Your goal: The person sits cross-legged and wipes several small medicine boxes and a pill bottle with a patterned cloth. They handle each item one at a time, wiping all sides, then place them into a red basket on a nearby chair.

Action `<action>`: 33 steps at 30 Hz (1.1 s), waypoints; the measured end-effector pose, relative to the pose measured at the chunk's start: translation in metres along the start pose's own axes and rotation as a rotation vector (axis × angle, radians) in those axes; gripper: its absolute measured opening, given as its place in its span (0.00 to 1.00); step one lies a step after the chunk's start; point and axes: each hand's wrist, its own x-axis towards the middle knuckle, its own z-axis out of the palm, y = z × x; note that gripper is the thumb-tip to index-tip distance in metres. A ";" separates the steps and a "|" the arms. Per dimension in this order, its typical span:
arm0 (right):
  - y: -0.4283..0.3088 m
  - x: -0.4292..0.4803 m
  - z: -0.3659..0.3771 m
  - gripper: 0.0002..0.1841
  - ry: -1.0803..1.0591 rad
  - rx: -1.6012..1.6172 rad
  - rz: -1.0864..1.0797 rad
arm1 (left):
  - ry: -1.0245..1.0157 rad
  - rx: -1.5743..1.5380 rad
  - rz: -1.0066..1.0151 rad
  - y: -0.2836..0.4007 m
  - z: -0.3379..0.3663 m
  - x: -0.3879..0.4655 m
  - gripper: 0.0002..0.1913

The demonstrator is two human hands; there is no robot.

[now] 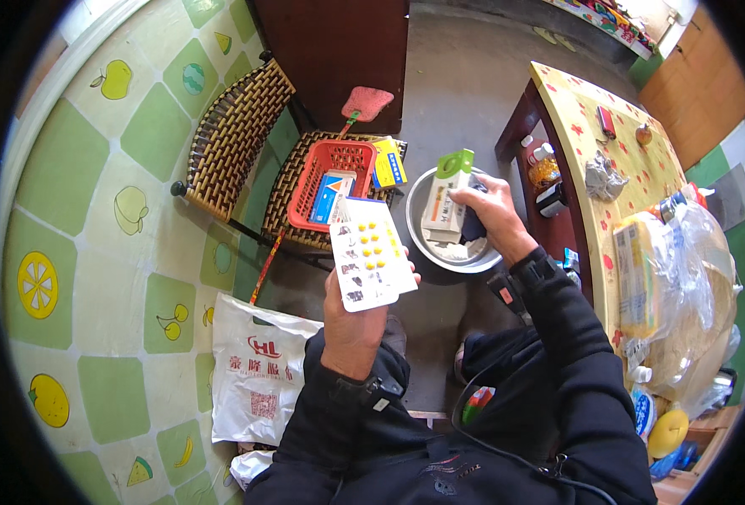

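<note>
My left hand (357, 331) grips a blister pack (370, 252) with several yellow tablets. Some of its pockets look dark and torn, and a white panel lies beneath the pack. A green and white medicine box (448, 202) is in my right hand (499, 208), tilted over a metal basin (420, 246). Dark cloth and pale contents show in the basin, partly covered by the box. Left of the basin, a red plastic basket (303, 177) sits on a woven chair (276, 189) with a blue and white medicine box (333, 196) inside. Beside the basket lies a yellow and blue box (388, 164).
A pink fly swatter (366, 104) stretches behind the basket. On the left a white plastic bag (265, 372) with printing stands by the green checkered wall (113, 297). At right, a table (600, 252) holds crumpled plastic bags (694, 271) and a red object (606, 122); bottles (543, 167) stand beneath.
</note>
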 end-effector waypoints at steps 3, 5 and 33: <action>0.001 0.041 0.015 0.22 0.044 -0.127 0.075 | -0.015 0.022 -0.008 0.001 0.000 0.003 0.41; -0.001 0.064 0.018 0.22 -0.097 -0.157 0.107 | 0.028 -0.014 -0.030 0.001 0.001 0.004 0.41; 0.050 0.165 0.062 0.35 0.019 -0.883 0.117 | -0.049 -0.067 -0.170 0.015 -0.008 0.007 0.53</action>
